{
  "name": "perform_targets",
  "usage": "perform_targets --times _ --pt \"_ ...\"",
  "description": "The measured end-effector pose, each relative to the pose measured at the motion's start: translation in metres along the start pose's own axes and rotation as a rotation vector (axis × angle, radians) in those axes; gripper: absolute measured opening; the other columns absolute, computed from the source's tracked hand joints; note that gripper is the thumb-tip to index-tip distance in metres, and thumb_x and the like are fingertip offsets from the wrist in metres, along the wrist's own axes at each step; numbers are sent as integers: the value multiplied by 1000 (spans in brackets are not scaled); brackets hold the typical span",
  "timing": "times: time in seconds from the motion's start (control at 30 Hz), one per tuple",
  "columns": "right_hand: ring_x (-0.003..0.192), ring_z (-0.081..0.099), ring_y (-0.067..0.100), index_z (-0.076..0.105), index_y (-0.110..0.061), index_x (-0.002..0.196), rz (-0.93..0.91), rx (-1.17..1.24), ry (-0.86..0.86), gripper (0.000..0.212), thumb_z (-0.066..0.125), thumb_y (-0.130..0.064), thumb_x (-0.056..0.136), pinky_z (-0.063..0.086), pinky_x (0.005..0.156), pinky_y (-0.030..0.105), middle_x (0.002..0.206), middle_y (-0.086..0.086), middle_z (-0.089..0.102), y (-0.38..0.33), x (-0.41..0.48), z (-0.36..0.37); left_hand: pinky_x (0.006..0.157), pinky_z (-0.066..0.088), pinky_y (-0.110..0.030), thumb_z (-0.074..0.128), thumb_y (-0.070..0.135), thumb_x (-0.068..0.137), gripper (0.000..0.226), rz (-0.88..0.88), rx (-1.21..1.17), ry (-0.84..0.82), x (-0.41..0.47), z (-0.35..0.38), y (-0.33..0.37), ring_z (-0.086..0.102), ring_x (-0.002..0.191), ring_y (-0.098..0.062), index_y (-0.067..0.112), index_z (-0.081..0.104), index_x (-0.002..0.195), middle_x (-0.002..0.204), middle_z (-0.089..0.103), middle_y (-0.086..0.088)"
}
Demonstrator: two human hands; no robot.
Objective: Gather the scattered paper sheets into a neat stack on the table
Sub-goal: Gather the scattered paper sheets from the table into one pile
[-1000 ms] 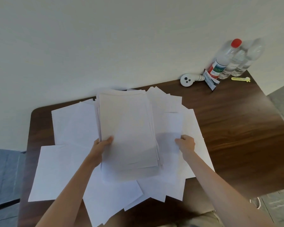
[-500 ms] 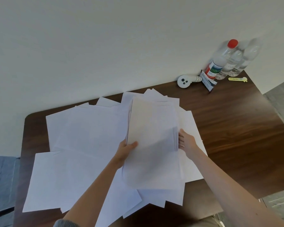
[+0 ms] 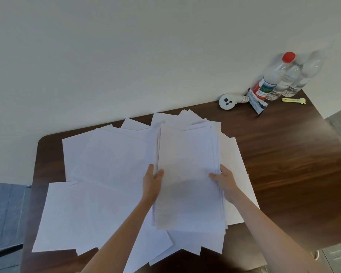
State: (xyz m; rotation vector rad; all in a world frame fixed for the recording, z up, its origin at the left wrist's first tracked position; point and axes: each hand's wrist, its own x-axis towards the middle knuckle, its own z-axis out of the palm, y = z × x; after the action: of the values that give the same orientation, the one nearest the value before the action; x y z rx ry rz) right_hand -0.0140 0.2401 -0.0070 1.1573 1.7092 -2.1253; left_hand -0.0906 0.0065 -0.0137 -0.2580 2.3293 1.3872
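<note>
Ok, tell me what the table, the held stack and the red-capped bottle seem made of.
The table: dark brown wood or wood-look laminate, grain lines and a soft sheen. The stack: thin white matte paper, sheet edges fanned. The red-capped bottle: likely clear plastic, see-through with a printed label.

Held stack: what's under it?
Loose sheets lie under the stack gripped by the left hand and right hand, sticking out on every side over the table. How many sit directly beneath is covered.
</note>
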Motion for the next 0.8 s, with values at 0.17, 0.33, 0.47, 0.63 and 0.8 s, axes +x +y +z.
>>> perform_targets --times 0.17,0.33,0.47,0.63,0.8 --pt "92 66 32 65 -9 116 2 98 55 36 54 10 88 57 79 41 105 11 70 -11 -3 -4 83 49 -37 73 25 79 21 -10 48 30 7 -13 0 56 100 -21 18 61 95 108 55 -2" --pt "99 65 34 66 -12 114 -6 136 57 36 55 9 87 56 82 41 111 12 69 -31 -4 1 72 54 -31 76 13 82 43 -245 -426 -90 1 -29 22 68 89 -23 13 51 117 106 68 -11" --pt "93 67 31 67 -10 112 -19 141 22 37 55 12 85 56 83 41 106 11 71 -46 -8 12 67 55 -29 73 13 84 29 -212 -457 -216 0 -55 30 70 86 -22 10 65 112 105 73 -13" --pt "87 68 28 69 -16 102 -15 131 -24 34 56 11 86 57 71 34 101 8 72 -57 -13 39 75 54 -31 60 23 95 16 -290 -550 -56 0 -93 18 66 84 -22 12 64 107 95 70 -7" --pt "96 66 33 69 -15 105 3 85 -60 33 56 10 87 56 82 41 108 12 70 -56 -11 69 83 49 -34 61 6 92 24 -446 -541 296 4 -131 -23 58 90 -21 2 61 116 104 60 -12"
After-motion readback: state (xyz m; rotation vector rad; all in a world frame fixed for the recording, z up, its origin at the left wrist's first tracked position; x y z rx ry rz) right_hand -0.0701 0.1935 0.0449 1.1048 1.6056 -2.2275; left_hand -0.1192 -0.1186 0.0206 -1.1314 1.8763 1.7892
